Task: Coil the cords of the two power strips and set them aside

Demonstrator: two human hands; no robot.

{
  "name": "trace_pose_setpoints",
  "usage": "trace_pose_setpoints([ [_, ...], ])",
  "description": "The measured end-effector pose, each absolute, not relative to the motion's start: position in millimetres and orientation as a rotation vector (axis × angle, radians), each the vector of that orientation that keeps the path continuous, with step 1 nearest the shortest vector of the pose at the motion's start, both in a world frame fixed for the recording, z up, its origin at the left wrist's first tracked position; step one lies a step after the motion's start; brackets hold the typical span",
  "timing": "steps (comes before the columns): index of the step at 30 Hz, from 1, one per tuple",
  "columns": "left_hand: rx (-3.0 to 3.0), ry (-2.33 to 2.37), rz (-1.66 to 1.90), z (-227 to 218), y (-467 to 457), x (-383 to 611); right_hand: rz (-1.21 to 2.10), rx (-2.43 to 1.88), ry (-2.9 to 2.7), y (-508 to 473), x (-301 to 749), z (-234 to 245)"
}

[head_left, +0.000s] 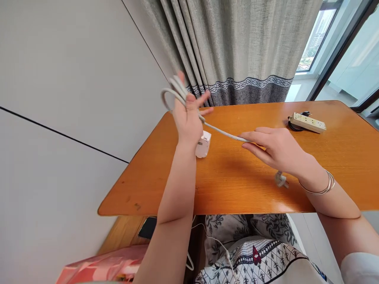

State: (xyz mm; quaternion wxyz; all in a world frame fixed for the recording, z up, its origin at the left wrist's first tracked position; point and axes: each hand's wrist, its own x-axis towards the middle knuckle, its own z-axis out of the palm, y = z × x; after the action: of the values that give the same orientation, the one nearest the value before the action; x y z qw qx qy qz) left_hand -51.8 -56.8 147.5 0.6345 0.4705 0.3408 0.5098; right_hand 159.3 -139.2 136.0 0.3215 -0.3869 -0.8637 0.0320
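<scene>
My left hand (189, 114) is raised above the left part of the orange wooden table (237, 185), fingers spread, with loops of a white cable (174, 91) wound around them. The cable runs down to the right into my right hand (274, 148), which pinches it between thumb and fingers just above the tabletop. The cable's plug end (280, 180) lies on the table under my right wrist. A white charger block (203, 144) stands on the table just below my left hand.
A cream power strip (308, 122) with a black cord lies at the table's far right. A grey curtain (237, 51) hangs behind the table, a white wall on the left, windows on the right. Patterned fabric and a pink item lie below the table's near edge.
</scene>
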Motion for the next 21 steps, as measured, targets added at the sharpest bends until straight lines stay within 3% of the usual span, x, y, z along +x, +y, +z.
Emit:
trace_pose_setpoints([
  [10,1.175,0.55,0.641,127,-82,-22,0.18,-0.935,-1.714,-126,172,139],
  [15,1.107,0.39,0.478,122,-84,-18,0.21,-0.975,-1.7,-101,174,129],
  [18,1.002,0.364,0.532,123,-84,-22,0.404,-0.888,-1.717,-94,169,121],
  [21,0.881,0.375,0.618,124,-83,-27,0.829,-0.724,-1.705,-91,161,115],
])
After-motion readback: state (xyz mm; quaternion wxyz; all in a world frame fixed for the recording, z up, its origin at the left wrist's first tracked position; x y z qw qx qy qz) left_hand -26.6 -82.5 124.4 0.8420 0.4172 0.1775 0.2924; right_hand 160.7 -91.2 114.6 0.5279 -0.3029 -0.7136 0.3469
